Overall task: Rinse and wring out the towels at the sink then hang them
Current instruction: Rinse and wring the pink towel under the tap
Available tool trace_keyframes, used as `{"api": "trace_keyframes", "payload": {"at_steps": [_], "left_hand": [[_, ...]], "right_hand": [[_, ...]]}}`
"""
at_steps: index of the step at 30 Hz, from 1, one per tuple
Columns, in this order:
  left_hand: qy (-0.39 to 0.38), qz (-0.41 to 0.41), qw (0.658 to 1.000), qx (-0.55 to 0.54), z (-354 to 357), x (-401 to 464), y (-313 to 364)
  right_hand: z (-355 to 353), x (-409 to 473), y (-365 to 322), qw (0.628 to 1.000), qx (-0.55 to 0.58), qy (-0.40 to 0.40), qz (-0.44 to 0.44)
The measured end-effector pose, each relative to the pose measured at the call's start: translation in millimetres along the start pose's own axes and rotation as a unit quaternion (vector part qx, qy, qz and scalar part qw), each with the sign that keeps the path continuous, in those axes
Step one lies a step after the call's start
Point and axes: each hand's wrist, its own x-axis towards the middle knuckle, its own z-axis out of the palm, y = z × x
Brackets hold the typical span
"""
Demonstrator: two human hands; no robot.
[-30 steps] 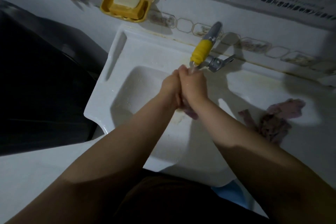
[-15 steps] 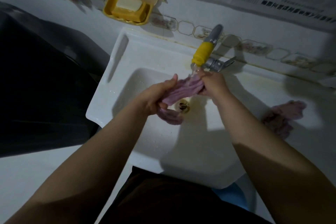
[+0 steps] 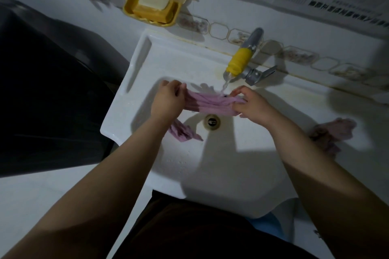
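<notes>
A pink towel (image 3: 210, 103) is stretched across the white sink (image 3: 147, 65) under running water from the tap (image 3: 240, 63) with a yellow spout. My left hand (image 3: 166, 101) grips the towel's left end, and a loose tail hangs below my wrist into the basin. My right hand (image 3: 250, 107) pinches the right end. A second pink towel (image 3: 332, 132) lies crumpled on the sink's right ledge, partly behind my right forearm.
The drain (image 3: 211, 121) sits in the basin below the stretched towel. A yellow soap dish (image 3: 151, 8) with a soap bar hangs on the tiled wall above. A dark appliance (image 3: 42, 90) stands left of the sink. Something blue (image 3: 269, 225) shows under the sink's front.
My hands were clasped together under the tap a second ago. They have since pulled apart sideways, spreading the pink towel out under the water stream.
</notes>
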Motion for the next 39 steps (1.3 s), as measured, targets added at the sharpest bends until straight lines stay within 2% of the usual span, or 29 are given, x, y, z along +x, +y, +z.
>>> {"api": "trace_keyframes", "payload": {"at_steps": [3, 6, 9, 13, 14, 15, 18, 20, 22, 24, 27, 30, 32, 35, 37, 38, 39], "left_hand": [[-0.027, 0.024, 0.995, -0.095, -9.3, -3.4, 12.4], [-0.109, -0.024, 0.974, -0.199, -13.0, -7.7, 24.6], [-0.185, -0.058, 0.943, -0.271, -9.6, -8.0, 25.0], [-0.319, -0.098, 0.863, -0.38, -17.3, -1.3, 20.6], [-0.342, -0.099, 0.855, -0.376, -20.6, 0.2, 18.6], [-0.345, -0.1, 0.864, -0.353, -22.0, 0.9, 15.9], [-0.277, -0.117, 0.919, -0.256, -13.8, 2.3, 10.7], [-0.22, -0.145, 0.931, -0.252, -3.8, 4.2, 9.7], [-0.184, -0.191, 0.914, -0.308, 3.7, 8.1, 11.4], [-0.152, -0.225, 0.88, -0.39, 11.8, 10.3, 17.5], [-0.093, -0.261, 0.853, -0.442, 19.6, 8.4, 38.5], [-0.111, -0.29, 0.821, -0.48, 31.0, -0.2, 61.2], [-0.137, -0.295, 0.815, -0.479, 39.4, -11.4, 77.8], [-0.137, -0.319, 0.801, -0.487, 45.7, -18.6, 91.0], [-0.084, -0.296, 0.83, -0.465, 47.0, -6.8, 83.4], [-0.094, -0.261, 0.865, -0.417, 47.7, -1.4, 78.5], [-0.118, -0.257, 0.869, -0.407, 48.0, -0.4, 78.0]], "right_hand": [[2.2, 3.7, 15.1, 0.997, -0.061, 0.009, -0.041], [8.2, 7.1, 28.8, 0.989, -0.088, 0.076, -0.09], [23.8, -0.2, 28.5, 0.989, 0.019, 0.107, -0.102], [33.5, -1.2, 22.7, 0.974, 0.132, 0.16, -0.089], [31.6, -1.7, 19.7, 0.966, 0.169, 0.179, -0.083], [29.5, -1.6, 17.2, 0.958, 0.2, 0.194, -0.075], [21.9, 2.8, 3.8, 0.948, 0.245, 0.201, -0.037], [18.1, 10.1, -4.1, 0.931, 0.316, 0.183, 0.005], [14.7, 15.5, -12.1, 0.899, 0.411, 0.145, 0.046], [17.6, 17.9, -20.1, 0.882, 0.449, 0.133, 0.044], [40.2, 11.3, -39.9, 0.91, 0.398, 0.114, 0.027], [65.3, -0.4, -55.9, 0.971, 0.191, 0.141, -0.021], [59.4, 6.3, -57.6, 0.975, 0.097, 0.2, -0.017], [44.0, 18.9, -58.1, 0.961, 0.106, 0.257, 0.006], [53.6, 15.8, -61.8, 0.959, 0.105, 0.262, 0.008], [59.2, 13.1, -63.4, 0.96, 0.103, 0.259, 0.005], [62.0, 11.6, -64.4, 0.962, 0.096, 0.256, 0.005]]}}
